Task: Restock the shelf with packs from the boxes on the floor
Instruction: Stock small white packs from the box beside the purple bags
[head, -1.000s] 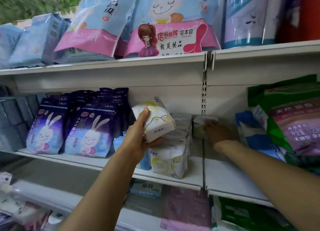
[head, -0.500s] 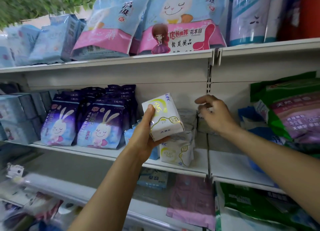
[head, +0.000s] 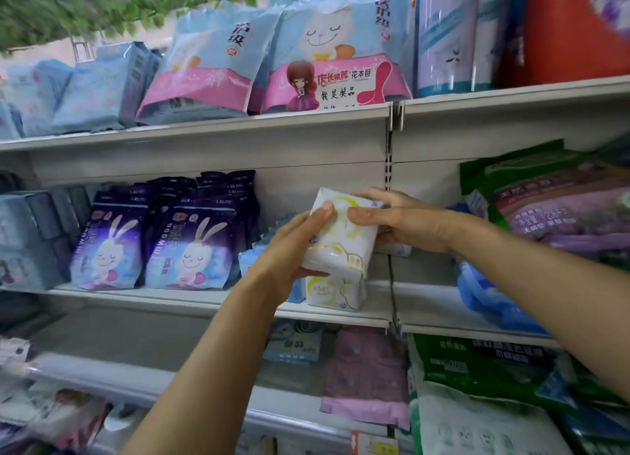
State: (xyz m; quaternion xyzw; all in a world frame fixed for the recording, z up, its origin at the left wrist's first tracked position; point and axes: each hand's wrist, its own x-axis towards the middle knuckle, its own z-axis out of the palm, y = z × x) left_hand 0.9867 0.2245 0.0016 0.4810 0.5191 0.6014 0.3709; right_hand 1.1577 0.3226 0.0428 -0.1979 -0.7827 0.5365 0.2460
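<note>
Both hands hold one white pack (head: 341, 239) in front of the middle shelf (head: 211, 299). The left hand (head: 289, 250) grips its left side, thumb on the front; the right hand (head: 399, 221) pinches its upper right end. A matching pack (head: 335, 292) stands below at the shelf's front edge, right of the purple rabbit packs (head: 191, 243).

the white middle shelf (head: 211, 303) carries two rows of purple rabbit packs (head: 191, 246) at left, grey-blue packs (head: 30, 236) beside them, a white and yellow pack (head: 335, 292) standing near the upright, and green and purple bags (head: 559, 198) at right. the upper shelf (head: 238, 127) holds pale blue and pink bags (head: 327, 55).
</note>
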